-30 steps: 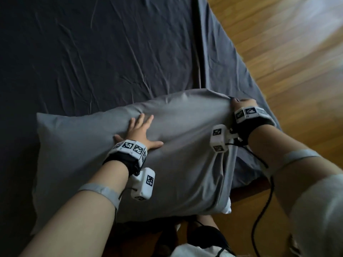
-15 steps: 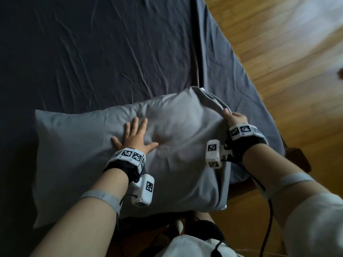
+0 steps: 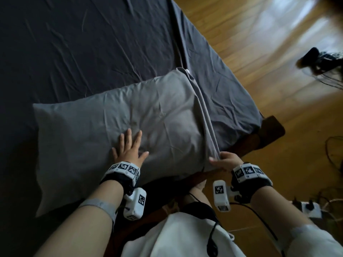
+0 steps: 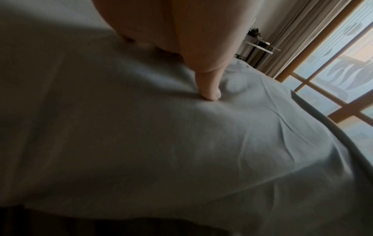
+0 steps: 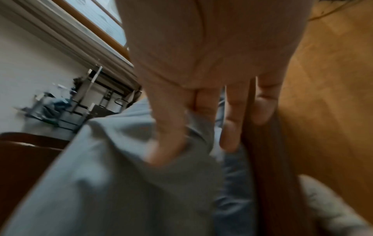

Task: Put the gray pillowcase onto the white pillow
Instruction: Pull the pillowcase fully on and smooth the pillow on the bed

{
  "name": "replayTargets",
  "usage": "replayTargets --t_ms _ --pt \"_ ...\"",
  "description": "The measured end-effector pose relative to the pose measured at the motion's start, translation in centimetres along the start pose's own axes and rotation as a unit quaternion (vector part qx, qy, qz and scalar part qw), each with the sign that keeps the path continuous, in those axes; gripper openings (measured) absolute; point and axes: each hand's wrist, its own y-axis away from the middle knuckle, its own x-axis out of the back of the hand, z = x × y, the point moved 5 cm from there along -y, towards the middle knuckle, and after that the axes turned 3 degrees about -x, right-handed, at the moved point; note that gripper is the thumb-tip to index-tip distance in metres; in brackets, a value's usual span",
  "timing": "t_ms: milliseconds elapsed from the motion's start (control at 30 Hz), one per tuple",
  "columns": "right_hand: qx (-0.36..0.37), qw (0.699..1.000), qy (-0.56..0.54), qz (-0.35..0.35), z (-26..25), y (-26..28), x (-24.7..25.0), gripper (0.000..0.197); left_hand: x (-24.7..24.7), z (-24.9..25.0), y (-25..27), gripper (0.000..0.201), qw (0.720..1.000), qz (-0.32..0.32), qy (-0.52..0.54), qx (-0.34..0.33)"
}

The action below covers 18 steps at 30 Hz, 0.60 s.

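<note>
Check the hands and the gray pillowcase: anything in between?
Nothing visible. The left hand lies flat on the gray pillowcase, and the right hand pinches its open edge at the near corner. The pillow inside is almost wholly covered.

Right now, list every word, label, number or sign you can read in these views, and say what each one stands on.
No readable words, brands or numbers in any view.
Left hand wristband: black-and-white square coded markers, no letters.
Right hand wristband: the same coded markers.
Gray pillowcase: no label visible.
</note>
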Motion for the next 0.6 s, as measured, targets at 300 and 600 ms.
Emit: replayTargets --t_ms 300,600 --pt "-0.01 0.986 -0.037 0.163 3.9 -1.2 1.9 0.029 -0.3 -2.9 1.0 0.09 0.999 0.022 -0.011 -0.025" --pt "-0.052 0.947 -0.314 0.037 4.0 -1.3 -6.2 0.027 -10.7 -11.6 6.3 0.054 0.852 -0.11 0.393 0.327"
